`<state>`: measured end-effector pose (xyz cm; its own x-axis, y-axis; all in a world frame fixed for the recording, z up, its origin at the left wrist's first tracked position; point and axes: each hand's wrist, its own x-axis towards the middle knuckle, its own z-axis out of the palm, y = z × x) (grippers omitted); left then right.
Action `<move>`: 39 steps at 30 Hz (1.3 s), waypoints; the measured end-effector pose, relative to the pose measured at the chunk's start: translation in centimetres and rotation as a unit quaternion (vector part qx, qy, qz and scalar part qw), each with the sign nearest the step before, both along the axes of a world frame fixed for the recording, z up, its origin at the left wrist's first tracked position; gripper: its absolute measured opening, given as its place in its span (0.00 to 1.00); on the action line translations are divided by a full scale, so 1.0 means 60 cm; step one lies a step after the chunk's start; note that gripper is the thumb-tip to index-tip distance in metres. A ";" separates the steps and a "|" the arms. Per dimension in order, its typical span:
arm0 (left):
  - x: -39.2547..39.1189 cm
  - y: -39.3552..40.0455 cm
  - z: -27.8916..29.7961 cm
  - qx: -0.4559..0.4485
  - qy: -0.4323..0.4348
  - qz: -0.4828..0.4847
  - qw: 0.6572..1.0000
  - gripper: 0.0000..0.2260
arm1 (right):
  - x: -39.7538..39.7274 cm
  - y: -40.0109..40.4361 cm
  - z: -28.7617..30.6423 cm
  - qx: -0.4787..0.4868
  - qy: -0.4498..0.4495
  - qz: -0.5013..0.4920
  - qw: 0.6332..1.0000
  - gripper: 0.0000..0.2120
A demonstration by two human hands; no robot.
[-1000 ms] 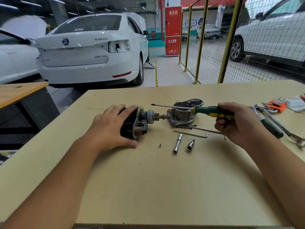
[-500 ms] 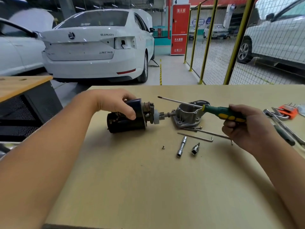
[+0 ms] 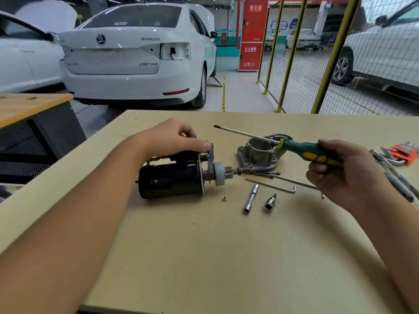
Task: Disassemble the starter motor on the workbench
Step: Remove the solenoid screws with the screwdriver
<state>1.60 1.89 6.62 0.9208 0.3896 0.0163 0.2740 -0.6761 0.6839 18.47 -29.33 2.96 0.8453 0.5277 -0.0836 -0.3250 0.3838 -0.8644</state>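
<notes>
— Steadying the starter motor (image 3: 171,181) on its side on the workbench (image 3: 204,257), are we?

— Yes. Our left hand (image 3: 172,138) curls over its top, thumb pressing the fork lever by the pinion so the black body can't roll.

— And the right hand (image 3: 340,175)?

— Clenched around the green screwdriver (image 3: 310,151), shaft raised and aimed left over the removed aluminium nose housing (image 3: 257,155). We judge it's kept clear until the motor sits firm.

— Loose bits?

— Long through-bolts (image 3: 292,181), socket extension (image 3: 251,198) and small screw (image 3: 224,198) lie beside it.
</notes>
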 end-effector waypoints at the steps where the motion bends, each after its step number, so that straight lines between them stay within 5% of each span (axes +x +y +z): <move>1: 0.003 -0.005 0.003 0.027 -0.001 0.017 0.999 0.26 | 0.000 -0.001 0.000 0.000 -0.003 0.000 1.000 0.06; 7: 0.011 -0.041 -0.009 0.115 -0.010 0.072 0.991 0.17 | 0.001 -0.003 0.001 0.006 -0.008 -0.007 1.000 0.07; 13: 0.001 -0.048 -0.014 0.071 -0.083 0.015 0.994 0.12 | 0.000 -0.003 0.001 -0.021 -0.059 -0.024 0.998 0.07; 26: -0.024 -0.061 -0.017 0.167 -0.089 0.039 0.981 0.11 | -0.011 0.001 -0.007 -0.050 -0.157 -0.044 0.985 0.07; 32: -0.028 -0.056 -0.017 0.065 -0.159 -0.007 0.985 0.09 | -0.014 0.010 -0.011 -0.040 -0.135 -0.013 0.990 0.05; 39: -0.027 -0.048 -0.024 0.068 -0.175 -0.007 0.982 0.08 | -0.014 0.010 -0.014 -0.055 -0.134 0.015 0.989 0.04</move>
<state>-0.02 -0.98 5.19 0.8548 0.3503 0.3829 0.0294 -0.7692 0.6383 17.62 -28.74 2.11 0.8288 0.5532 0.0843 -0.0876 0.2770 -0.9569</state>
